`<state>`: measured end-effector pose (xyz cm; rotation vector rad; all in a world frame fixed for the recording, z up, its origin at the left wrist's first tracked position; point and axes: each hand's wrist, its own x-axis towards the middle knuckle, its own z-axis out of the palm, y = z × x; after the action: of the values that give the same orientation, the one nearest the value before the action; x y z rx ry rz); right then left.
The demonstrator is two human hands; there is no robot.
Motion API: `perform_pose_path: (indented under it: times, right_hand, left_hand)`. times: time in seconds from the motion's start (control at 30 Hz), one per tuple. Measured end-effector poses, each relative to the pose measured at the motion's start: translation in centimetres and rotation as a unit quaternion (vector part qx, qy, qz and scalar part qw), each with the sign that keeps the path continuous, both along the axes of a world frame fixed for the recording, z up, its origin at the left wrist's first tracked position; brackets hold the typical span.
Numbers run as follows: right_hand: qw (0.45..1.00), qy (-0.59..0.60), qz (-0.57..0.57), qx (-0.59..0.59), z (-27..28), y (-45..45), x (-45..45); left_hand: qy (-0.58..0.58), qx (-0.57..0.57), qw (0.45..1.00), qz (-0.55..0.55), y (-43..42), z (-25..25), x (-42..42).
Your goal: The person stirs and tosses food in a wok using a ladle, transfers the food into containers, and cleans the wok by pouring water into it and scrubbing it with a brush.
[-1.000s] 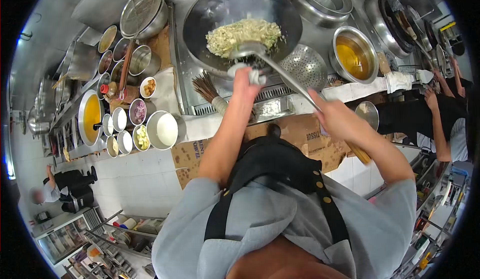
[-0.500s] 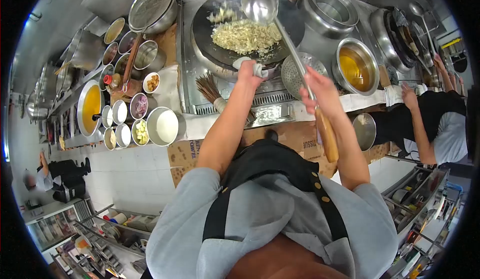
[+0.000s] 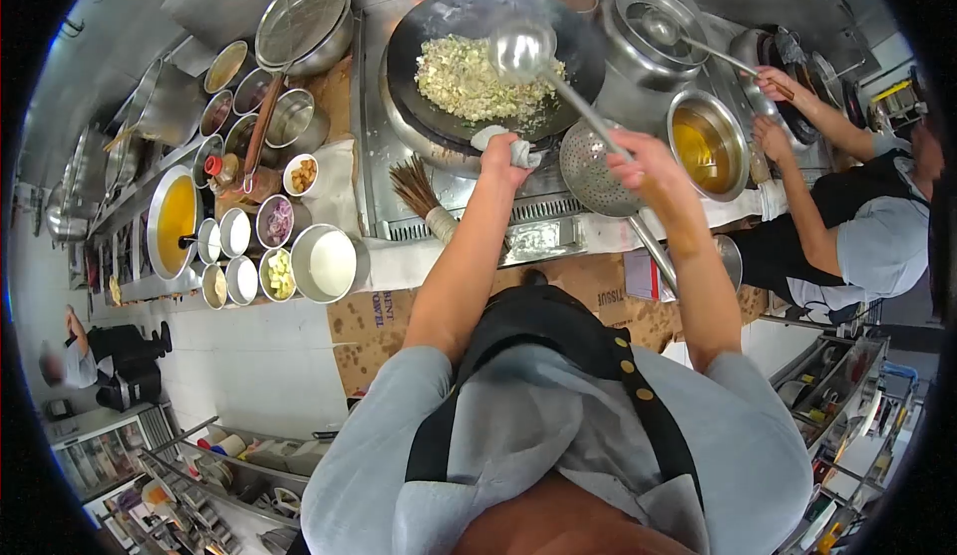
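Chopped, pale food with green bits (image 3: 474, 82) lies in the dark wok (image 3: 429, 27) on the stove. My left hand (image 3: 503, 156) is closed around a folded white cloth (image 3: 526, 152) at the wok's near rim. In my right hand (image 3: 653, 171) is the handle of a metal ladle (image 3: 522, 51); its bowl hangs over the right part of the food and is slightly blurred. Below my right hand, a perforated strainer (image 3: 594, 168) rests beside the wok. A bamboo brush (image 3: 414, 184) lies to the left of my left forearm.
On the left stand several bowls of ingredients, a large bowl of yellow liquid (image 3: 175, 218) and a white-filled pot (image 3: 329, 262). Right of the wok are a metal pot (image 3: 648, 52) and a bowl of oil (image 3: 706, 146). A co-worker (image 3: 847, 216) reaches in from the right with another ladle (image 3: 733, 60).
The food has settled into one heap with more green showing. My ladle has come slightly lower and right. The co-worker has leaned in, a ladle now over the metal pot.
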<state>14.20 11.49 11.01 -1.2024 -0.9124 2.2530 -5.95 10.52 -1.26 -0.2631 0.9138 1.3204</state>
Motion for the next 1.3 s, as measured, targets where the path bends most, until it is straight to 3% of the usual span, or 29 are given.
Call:
perform_pose_path:
  times: [0.13, 0.17, 0.27, 0.3, 0.4, 0.43, 0.5, 0.57, 0.6, 0.67, 0.73, 0.8, 0.83, 0.87, 0.93, 1.0, 1.03, 1.07, 1.1, 1.17, 1.2, 1.23, 1.3]
  right_hand:
    - [0.998, -0.042, -0.030, 0.027, -1.2, 2.7, -3.6]
    - [0.997, -0.015, -0.073, 0.006, 1.6, 2.3, -4.0]
    - [0.997, 0.061, 0.016, -0.039, 1.0, 4.5, 0.6]
    - [0.999, 0.028, -0.015, -0.029, 0.5, 4.5, 0.2]
    - [0.990, -0.109, -0.010, 0.094, -4.1, 7.9, -3.7]
    - [0.989, -0.124, -0.021, 0.081, -2.9, 7.9, -5.4]
    - [0.984, -0.141, 0.025, 0.104, -1.3, 6.7, -4.5]
    - [0.974, -0.165, 0.050, 0.145, -0.3, 4.2, -4.4]
    - [0.968, -0.207, 0.073, 0.120, -2.3, 4.1, -4.5]
    - [0.935, -0.277, 0.078, 0.207, -4.1, 4.1, -5.1]
    - [0.736, -0.459, 0.167, 0.469, -0.9, 0.5, -4.1]
    - [0.717, -0.401, 0.223, 0.525, 3.1, -4.5, 1.0]
    - [0.767, -0.390, 0.258, 0.439, 7.1, -7.7, 2.4]
    - [0.747, -0.347, 0.262, 0.503, 7.4, -9.7, 4.6]
    - [0.790, -0.326, 0.300, 0.424, 10.0, -12.6, 6.2]
    - [0.746, -0.365, 0.328, 0.449, 8.7, -12.1, 5.1]
    - [0.749, -0.390, 0.310, 0.436, 7.9, -10.9, 3.6]
    - [0.754, -0.412, 0.294, 0.418, 6.4, -9.6, 1.9]
    - [0.741, -0.428, 0.271, 0.441, 3.5, -7.8, 0.5]
    - [0.704, -0.451, 0.219, 0.503, -0.2, -5.9, 0.0]
    - [0.686, -0.450, 0.197, 0.537, -1.3, -6.3, 0.3]
    - [0.668, -0.447, 0.176, 0.568, -2.0, -7.0, 0.5]
    - [0.693, -0.406, 0.194, 0.563, 0.4, -10.3, 2.7]
  left_hand:
    - [-0.019, -0.004, 0.999, -0.027, 0.0, -0.7, -0.1]
    - [-0.053, 0.018, 0.998, -0.035, -0.2, -0.6, -0.2]
    - [0.007, -0.028, 0.999, -0.030, -0.4, 0.3, -0.3]
    - [-0.003, -0.019, 1.000, -0.020, -0.8, 2.0, -0.1]
    - [-0.061, 0.010, 0.997, -0.044, 0.8, -0.9, -0.1]
    - [0.036, -0.002, 0.998, -0.049, 0.5, -0.5, 0.1]
    - [-0.008, -0.010, 0.999, -0.042, 1.3, -3.3, -0.5]
    - [-0.033, -0.019, 0.999, -0.012, 1.7, -3.0, -0.4]
    - [-0.041, -0.008, 0.999, -0.028, 1.9, -3.2, -0.7]
    - [-0.066, 0.014, 0.996, -0.059, 2.6, -3.8, -0.8]
    - [-0.034, 0.001, 0.999, 0.003, 0.0, -1.7, -0.2]
    - [-0.017, -0.011, 1.000, 0.024, -1.8, -0.9, -0.1]
    - [-0.002, -0.015, 1.000, 0.020, -4.8, 1.7, 0.4]
    - [0.015, -0.013, 1.000, 0.017, -6.7, 4.4, 0.7]
    - [-0.002, -0.012, 1.000, 0.016, -6.8, 4.0, 0.5]
    - [0.017, -0.044, 0.999, 0.002, -5.8, 3.2, 0.1]
    - [-0.012, -0.008, 1.000, 0.005, -4.4, 2.3, 0.2]
    - [-0.042, 0.022, 0.999, 0.010, -3.7, 0.0, 0.2]
    - [-0.040, 0.102, 0.993, -0.052, -2.7, -6.9, -0.5]
    - [0.065, 0.019, 0.998, -0.007, -7.5, -4.6, 1.9]
    - [0.031, 0.010, 0.999, -0.016, -10.0, -6.5, 1.9]
    - [0.102, 0.028, 0.994, 0.041, -12.8, -6.1, 3.0]
    - [0.086, 0.025, 0.996, 0.002, -14.7, -4.6, 2.1]
